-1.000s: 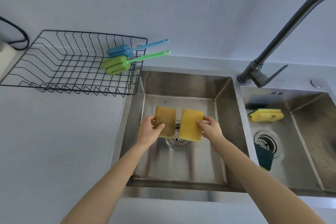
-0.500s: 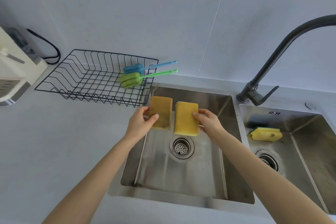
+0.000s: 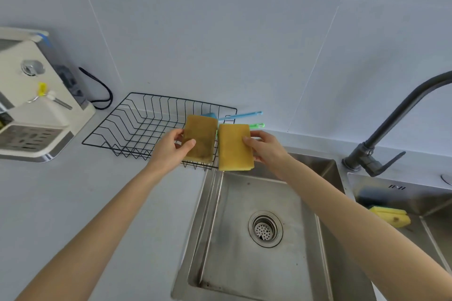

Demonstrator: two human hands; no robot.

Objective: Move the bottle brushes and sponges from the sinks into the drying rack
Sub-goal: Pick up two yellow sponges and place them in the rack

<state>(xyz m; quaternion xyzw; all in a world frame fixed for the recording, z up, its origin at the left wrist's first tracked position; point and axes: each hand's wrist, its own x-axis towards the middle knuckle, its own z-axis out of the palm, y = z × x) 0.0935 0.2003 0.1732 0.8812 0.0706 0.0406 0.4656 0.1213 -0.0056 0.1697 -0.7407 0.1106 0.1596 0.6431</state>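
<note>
Against a pale tiled wall, the left hand point(image 3: 168, 149) grips a stained sponge point(image 3: 200, 139) and the right hand point(image 3: 265, 148) a yellow sponge point(image 3: 234, 148) over the drying rack point(image 3: 137, 127), hiding most of two brushes point(image 3: 241, 115); another sponge point(image 3: 391, 216) sits partly hidden in the right sink point(image 3: 415, 200).

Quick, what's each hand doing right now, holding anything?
Left hand: closed on the darker, stained sponge, at the drying rack.
Right hand: closed on the cleaner yellow sponge.

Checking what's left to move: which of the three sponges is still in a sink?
The yellow sponge in the right sink; the other two are held, in the left hand and right hand.
</note>
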